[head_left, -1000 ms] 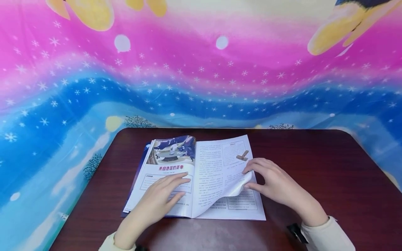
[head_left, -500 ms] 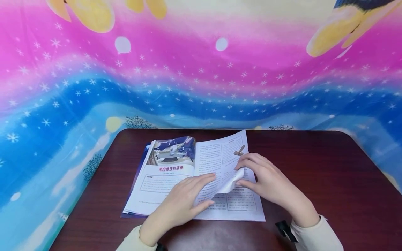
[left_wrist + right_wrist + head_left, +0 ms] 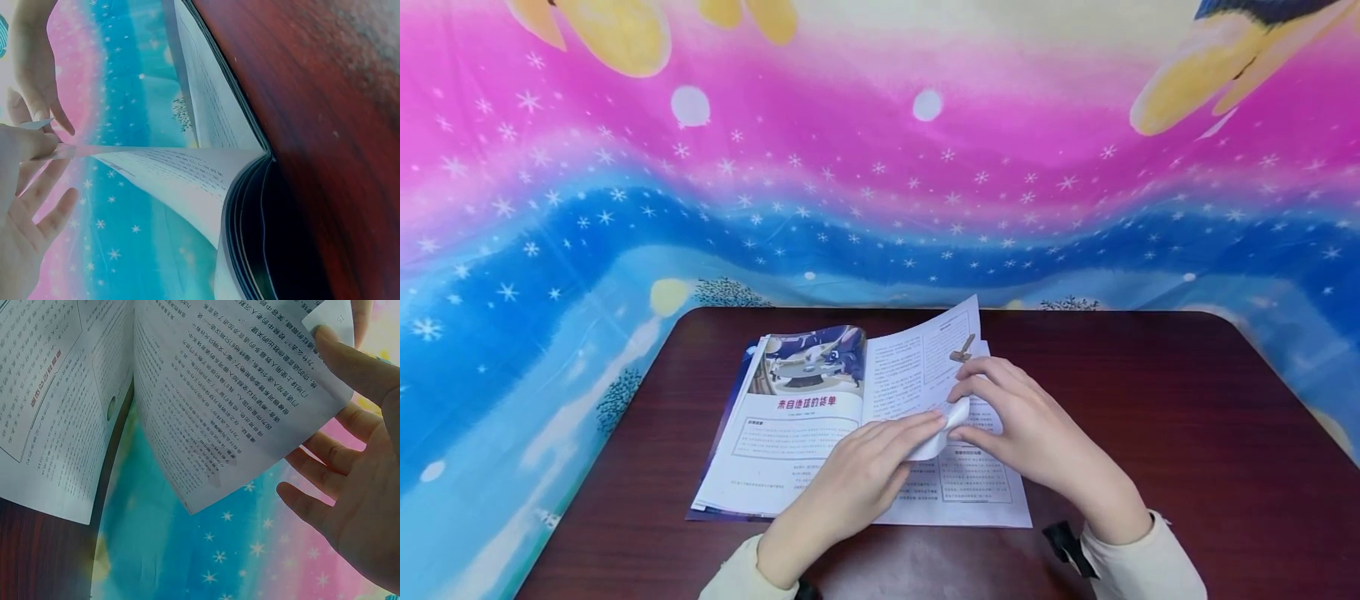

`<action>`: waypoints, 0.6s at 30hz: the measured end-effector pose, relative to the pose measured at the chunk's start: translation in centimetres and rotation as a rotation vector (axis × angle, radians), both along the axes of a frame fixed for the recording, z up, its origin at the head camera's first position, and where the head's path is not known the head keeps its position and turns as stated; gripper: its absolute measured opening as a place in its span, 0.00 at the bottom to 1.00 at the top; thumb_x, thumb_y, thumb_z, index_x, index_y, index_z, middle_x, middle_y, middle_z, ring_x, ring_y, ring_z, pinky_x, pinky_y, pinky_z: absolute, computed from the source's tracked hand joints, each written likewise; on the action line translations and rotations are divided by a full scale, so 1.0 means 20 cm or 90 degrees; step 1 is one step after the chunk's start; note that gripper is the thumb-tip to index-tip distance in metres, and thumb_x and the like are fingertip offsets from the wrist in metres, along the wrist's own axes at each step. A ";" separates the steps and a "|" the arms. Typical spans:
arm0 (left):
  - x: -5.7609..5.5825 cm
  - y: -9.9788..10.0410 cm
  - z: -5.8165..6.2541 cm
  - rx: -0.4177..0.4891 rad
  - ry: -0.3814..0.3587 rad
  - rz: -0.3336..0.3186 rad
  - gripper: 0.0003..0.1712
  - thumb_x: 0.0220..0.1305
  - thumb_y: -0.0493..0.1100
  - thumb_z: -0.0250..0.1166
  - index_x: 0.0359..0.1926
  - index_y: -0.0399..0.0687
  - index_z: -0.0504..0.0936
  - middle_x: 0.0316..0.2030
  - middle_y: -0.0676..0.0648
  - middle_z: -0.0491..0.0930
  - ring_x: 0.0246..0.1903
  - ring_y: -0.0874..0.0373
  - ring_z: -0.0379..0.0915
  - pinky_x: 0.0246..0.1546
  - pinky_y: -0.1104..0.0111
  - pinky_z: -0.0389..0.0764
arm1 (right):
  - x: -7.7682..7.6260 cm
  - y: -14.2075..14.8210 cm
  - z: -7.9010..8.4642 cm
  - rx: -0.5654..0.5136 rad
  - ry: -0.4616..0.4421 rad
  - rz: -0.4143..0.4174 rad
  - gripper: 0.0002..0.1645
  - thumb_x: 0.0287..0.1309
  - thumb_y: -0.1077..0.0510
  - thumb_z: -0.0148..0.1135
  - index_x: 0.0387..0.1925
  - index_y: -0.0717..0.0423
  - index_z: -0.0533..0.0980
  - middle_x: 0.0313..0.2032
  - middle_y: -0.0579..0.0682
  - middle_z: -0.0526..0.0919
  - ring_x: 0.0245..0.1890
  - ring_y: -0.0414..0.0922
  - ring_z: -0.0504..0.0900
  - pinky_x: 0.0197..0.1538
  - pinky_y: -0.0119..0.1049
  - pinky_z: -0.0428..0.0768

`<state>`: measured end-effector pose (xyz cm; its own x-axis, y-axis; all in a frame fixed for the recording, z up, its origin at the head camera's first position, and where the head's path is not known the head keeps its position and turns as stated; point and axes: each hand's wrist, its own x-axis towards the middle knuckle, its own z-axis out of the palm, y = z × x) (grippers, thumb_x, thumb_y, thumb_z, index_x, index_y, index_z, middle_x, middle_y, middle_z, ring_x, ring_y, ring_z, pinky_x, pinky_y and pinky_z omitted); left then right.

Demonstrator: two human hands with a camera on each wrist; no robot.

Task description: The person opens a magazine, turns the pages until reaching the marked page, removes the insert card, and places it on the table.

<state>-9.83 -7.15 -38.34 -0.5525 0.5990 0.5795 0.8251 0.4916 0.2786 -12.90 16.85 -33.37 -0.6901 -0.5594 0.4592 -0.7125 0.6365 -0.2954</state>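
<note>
An open magazine (image 3: 760, 487) lies on the table, with a colour picture and a red headline on its left page. One right-side page (image 3: 898, 367) is lifted and bent, its lower corner folded over. My right hand (image 3: 1026, 425) pinches this page at its outer edge; the thumb (image 3: 353, 365) presses one face, fingers behind. My left hand (image 3: 868, 467) holds the lower part of the same page, fingers on top and close to the right fingertips. In the left wrist view, the raised page (image 3: 187, 169) runs from the spine to both hands.
The dark red-brown wooden table (image 3: 1150, 400) has rounded far corners. Behind it hangs a pink and blue cloth (image 3: 850, 183) with snowflakes. Under the lifted page lies another printed page (image 3: 985, 492). Each sleeve is pale, with a black strap (image 3: 1067, 546) by the right cuff.
My left hand has moved right from the left page onto the lifted page. My right hand has drawn the page leftward and up, and its top corner stands higher.
</note>
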 end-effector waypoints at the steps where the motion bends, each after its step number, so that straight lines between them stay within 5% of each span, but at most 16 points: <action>1: 0.00 0.00 0.00 0.001 0.004 0.001 0.40 0.59 0.31 0.67 0.71 0.51 0.67 0.67 0.53 0.70 0.63 0.60 0.69 0.62 0.69 0.70 | 0.00 0.00 0.00 -0.001 0.002 0.000 0.25 0.41 0.55 0.82 0.43 0.48 0.80 0.52 0.49 0.78 0.56 0.49 0.74 0.58 0.52 0.74; 11: 0.01 -0.02 0.01 0.006 0.006 0.009 0.34 0.65 0.36 0.63 0.71 0.53 0.67 0.68 0.54 0.70 0.63 0.60 0.70 0.62 0.68 0.70 | 0.01 -0.02 -0.01 -0.004 0.007 0.009 0.30 0.42 0.56 0.82 0.50 0.49 0.79 0.64 0.52 0.73 0.66 0.53 0.68 0.63 0.55 0.70; 18: 0.02 -0.06 0.00 0.025 0.005 0.030 0.32 0.64 0.35 0.61 0.70 0.52 0.70 0.67 0.53 0.70 0.63 0.59 0.70 0.61 0.66 0.72 | 0.04 0.00 0.01 -0.007 0.013 0.015 0.42 0.46 0.54 0.80 0.64 0.49 0.73 0.69 0.50 0.68 0.69 0.50 0.65 0.65 0.54 0.68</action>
